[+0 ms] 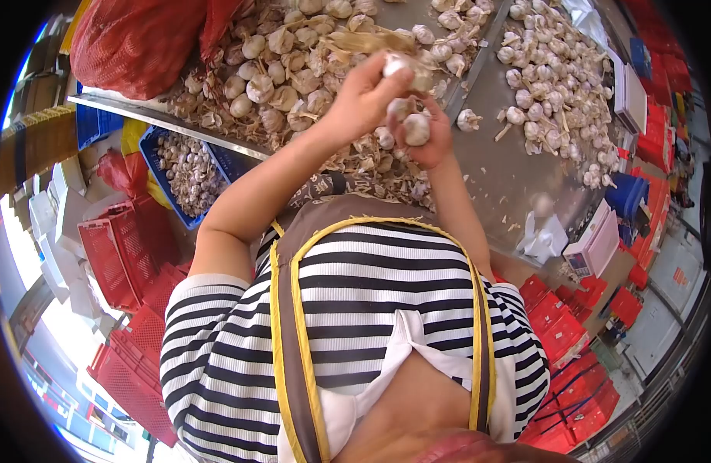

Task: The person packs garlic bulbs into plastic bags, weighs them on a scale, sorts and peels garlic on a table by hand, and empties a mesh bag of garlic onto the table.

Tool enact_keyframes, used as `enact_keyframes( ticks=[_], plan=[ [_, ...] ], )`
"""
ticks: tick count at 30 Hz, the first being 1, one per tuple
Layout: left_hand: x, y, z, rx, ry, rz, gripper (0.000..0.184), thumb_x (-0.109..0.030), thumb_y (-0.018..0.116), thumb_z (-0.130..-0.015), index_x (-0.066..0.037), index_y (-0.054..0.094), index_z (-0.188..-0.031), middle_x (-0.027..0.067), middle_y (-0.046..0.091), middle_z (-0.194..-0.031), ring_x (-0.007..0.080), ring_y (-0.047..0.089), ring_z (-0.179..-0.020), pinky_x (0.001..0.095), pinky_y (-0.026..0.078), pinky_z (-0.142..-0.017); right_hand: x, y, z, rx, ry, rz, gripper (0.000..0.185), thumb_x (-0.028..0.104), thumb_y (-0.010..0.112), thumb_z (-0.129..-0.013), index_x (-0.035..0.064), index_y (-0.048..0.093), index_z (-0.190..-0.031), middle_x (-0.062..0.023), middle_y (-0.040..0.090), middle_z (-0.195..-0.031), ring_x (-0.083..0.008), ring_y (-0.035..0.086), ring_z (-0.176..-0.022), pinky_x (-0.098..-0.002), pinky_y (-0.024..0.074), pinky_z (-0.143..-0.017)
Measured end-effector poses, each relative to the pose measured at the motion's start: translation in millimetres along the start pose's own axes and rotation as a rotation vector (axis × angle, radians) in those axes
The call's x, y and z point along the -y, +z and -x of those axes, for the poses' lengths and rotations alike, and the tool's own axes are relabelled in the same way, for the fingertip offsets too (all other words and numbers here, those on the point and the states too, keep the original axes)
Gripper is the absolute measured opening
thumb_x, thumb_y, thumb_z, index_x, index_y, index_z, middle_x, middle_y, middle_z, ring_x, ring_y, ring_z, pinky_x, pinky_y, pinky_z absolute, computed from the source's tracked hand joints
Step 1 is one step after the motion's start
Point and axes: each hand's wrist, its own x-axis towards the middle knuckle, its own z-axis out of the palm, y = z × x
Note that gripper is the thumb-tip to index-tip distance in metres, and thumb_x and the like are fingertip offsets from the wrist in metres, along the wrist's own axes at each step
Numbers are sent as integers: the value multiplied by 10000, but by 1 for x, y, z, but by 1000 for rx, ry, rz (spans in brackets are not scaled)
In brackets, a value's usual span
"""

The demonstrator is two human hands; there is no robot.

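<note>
My left hand [369, 94] is closed in a pinch on a garlic bulb, with the fingertips and bulb smeared by motion. Dry brown stalks [365, 41] show just beyond it; I cannot tell whether they join that bulb. Close by, my right hand [431, 139] is cupped with a whitish garlic bulb [416, 130] against its palm and fingers. A second bulb [402, 106] shows beside that one. Under and beyond both hands lies a heap of untrimmed garlic [282, 73] with loose dry skins on the metal table [490, 154].
Cleaner garlic bulbs [552, 85] are piled at the table's right. A red mesh sack [135, 46] stands at the upper left. Below it sits a blue crate [151, 150] of small bulbs. A white plastic bag [542, 238] and pink-white box [592, 241] are at the right edge.
</note>
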Motion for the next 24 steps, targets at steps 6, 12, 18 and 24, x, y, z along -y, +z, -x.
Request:
enact_keyframes(
  ticks=[6, 12, 18, 24],
  plan=[
    [-9, -78, 20, -274, -136, -44, 412, -340, 393, -954, 10, 503, -1141, 166, 657, -918, 231, 652, -806, 353, 527, -736, 91, 69, 75, 350, -659, -355, 600, 286, 585, -888, 20, 328, -1361, -226, 346, -1384, -343, 455, -1222, -421, 515, -888],
    [-7, -196, 94, -856, -116, -114, 377, -305, 414, -921, -7, 533, -1117, 151, 652, -887, 232, 644, -772, 345, 535, -694, 199, -45, 47, -450, -1081, 697, 432, 131, 654, -830, 0, 511, -1217, -167, 547, -1217, -314, 559, -1098, -416, 499, -921],
    [11, -307, 204, -1216, -385, -957, 523, -393, 539, -875, 0, 513, -1219, 191, 648, -987, 286, 656, -847, 369, 519, -751, 142, -22, -21, -778, -875, 2530, 422, 179, 751, -699, 147, 580, -1084, -89, 598, -1092, -282, 594, -982, -400, 501, -804],
    [-28, -279, 168, -885, -475, -1287, 348, -292, 618, -861, -24, 640, -1082, 136, 683, -960, 230, 659, -894, 333, 498, -793, 130, -13, -26, -838, -561, 2281, 383, 200, 725, -716, 156, 552, -1056, -57, 594, -1031, -236, 616, -932, -387, 512, -749]
  ],
)
